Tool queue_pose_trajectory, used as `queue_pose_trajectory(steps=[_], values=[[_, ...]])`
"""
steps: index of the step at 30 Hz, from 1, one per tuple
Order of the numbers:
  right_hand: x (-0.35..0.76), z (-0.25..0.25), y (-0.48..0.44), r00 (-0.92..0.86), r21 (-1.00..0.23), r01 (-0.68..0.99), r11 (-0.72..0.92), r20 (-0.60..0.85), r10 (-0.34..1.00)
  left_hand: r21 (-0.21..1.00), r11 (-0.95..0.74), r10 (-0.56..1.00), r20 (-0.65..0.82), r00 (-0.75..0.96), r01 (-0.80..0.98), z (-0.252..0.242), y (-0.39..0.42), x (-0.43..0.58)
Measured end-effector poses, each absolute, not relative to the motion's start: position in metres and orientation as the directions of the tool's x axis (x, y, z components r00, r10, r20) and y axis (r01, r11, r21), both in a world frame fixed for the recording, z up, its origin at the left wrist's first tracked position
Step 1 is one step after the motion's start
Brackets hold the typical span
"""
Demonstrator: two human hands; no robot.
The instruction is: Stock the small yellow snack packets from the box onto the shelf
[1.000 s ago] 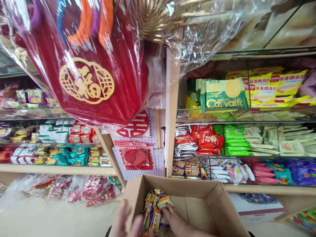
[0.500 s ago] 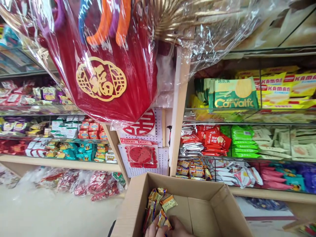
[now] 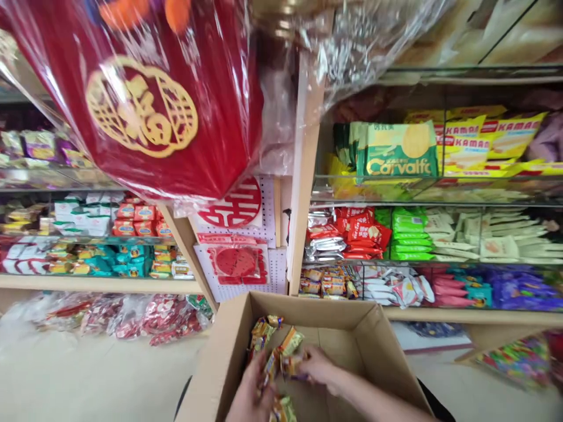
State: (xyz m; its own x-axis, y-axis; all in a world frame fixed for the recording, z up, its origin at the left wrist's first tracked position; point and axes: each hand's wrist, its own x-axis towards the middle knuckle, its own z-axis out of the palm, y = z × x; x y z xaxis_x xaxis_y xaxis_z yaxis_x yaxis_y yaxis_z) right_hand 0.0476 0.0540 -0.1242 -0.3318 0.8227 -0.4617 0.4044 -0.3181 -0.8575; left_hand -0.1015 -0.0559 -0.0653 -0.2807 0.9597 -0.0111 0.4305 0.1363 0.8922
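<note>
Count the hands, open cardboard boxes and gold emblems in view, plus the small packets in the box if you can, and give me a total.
Hands: 2, a left hand and a right hand
Open cardboard box: 1
Gold emblem: 1
Total: 4
Small packets overlap and blur too much to count, so they're left out.

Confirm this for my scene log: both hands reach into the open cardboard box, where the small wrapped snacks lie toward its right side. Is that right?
Not quite: in the head view, the small wrapped snacks lie toward the left side of the open cardboard box. The left hand and right hand do both reach into it.
</note>
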Motion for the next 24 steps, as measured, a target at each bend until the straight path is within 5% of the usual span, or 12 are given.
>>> queue_pose_trajectory(steps=[4,7,14,20,24], values=[[0.062,-0.050,0.049,-0.586,-0.955,0.158,-0.251,-0.296,0.754,0.959,0.227,0.879,-0.127,-0.460,0.168,-0.026,-0.029,-0.090],[0.060,-0.018,0.035,-0.633,-0.964,-0.003,-0.268,-0.205,0.747,0.979,0.204,0.886,-0.177,-0.428,0.018,-0.003,-0.014,-0.076],[0.048,-0.015,0.020,-0.316,-0.985,-0.083,-0.153,-0.119,0.941,0.962,0.097,0.825,-0.221,-0.521,-0.255,0.007,-0.010,-0.058],[0.043,-0.023,0.017,-0.189,-0.919,-0.244,-0.309,-0.267,0.945,0.982,0.122,0.817,-0.180,-0.547,-0.141,-0.003,-0.008,-0.061],[0.049,-0.025,0.020,-0.194,-0.922,-0.230,-0.312,-0.271,0.943,0.969,0.121,0.820,-0.221,-0.528,-0.217,-0.003,-0.006,-0.064]])
